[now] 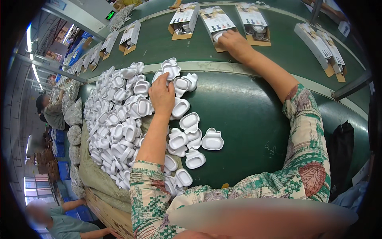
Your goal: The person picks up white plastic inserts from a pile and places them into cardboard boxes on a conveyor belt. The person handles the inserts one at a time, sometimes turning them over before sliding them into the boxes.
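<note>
Small white plastic dishes with a bear-like outline lie in a large heap (115,119) on my left. My left hand (162,95) is at the heap's far right edge, its fingers closed on a white dish (171,71). My right hand (234,44) reaches over to the far belt, at the open near end of a printed carton (217,20). A white dish (217,36) shows in that opening, held by my right fingertips. Further inside, the carton's contents are hidden. Several loose dishes, one of them (212,139) set apart, lie right of the heap.
Open cartons stand along the green belt (159,38), one (254,24) just right of my right hand, others (185,20) to its left. A pale rail (223,67) separates belt and green tabletop (246,119). A metal post (352,84) rises at right. Other people work at left.
</note>
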`<state>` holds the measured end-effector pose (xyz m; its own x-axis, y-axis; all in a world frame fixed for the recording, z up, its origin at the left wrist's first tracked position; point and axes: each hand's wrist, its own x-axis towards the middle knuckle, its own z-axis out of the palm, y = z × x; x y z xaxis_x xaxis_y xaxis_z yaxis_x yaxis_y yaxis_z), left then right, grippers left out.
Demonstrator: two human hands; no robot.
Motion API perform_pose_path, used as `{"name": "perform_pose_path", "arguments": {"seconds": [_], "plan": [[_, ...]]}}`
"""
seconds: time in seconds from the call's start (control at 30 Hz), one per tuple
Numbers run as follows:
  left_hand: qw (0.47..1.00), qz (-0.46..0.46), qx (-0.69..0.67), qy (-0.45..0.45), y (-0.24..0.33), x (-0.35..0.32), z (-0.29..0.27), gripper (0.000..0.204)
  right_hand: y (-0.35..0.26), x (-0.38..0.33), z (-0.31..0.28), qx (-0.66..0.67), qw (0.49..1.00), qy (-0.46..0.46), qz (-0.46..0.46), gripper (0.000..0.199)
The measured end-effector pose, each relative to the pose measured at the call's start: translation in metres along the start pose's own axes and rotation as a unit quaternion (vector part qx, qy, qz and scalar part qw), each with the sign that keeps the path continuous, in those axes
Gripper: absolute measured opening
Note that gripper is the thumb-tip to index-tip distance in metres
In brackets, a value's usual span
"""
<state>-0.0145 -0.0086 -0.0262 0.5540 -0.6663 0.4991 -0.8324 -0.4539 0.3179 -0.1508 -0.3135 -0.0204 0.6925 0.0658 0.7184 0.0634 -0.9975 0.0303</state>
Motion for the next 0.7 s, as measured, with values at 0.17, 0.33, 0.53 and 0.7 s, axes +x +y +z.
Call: {"name": "perform_pose_path", "arguments": {"seconds": [0.17, 0.33, 0.53, 0.7], "plan": [[0.999, 0.05, -0.012, 0.005, 0.004, 0.005, 0.009, 0.037, 0.034, -0.005, -0.001, -0.139, 0.984, 0.036, 0.104, 0.013], [0.992, 0.085, -0.092, 0.004, 0.015, 0.02, 0.019, 0.04, -0.059, -0.001, 0.002, 0.091, 0.996, 0.002, -0.022, 0.019], [0.967, 0.005, -0.256, -0.016, 0.013, 0.05, -0.005, 0.043, -0.116, -0.005, -0.006, 0.227, 0.962, -0.13, -0.074, 0.028], [0.781, 0.075, -0.59, -0.194, 0.124, 0.048, -0.098, 0.038, -0.093, -0.01, -0.002, 0.097, 0.991, -0.087, -0.041, 0.014]]}}
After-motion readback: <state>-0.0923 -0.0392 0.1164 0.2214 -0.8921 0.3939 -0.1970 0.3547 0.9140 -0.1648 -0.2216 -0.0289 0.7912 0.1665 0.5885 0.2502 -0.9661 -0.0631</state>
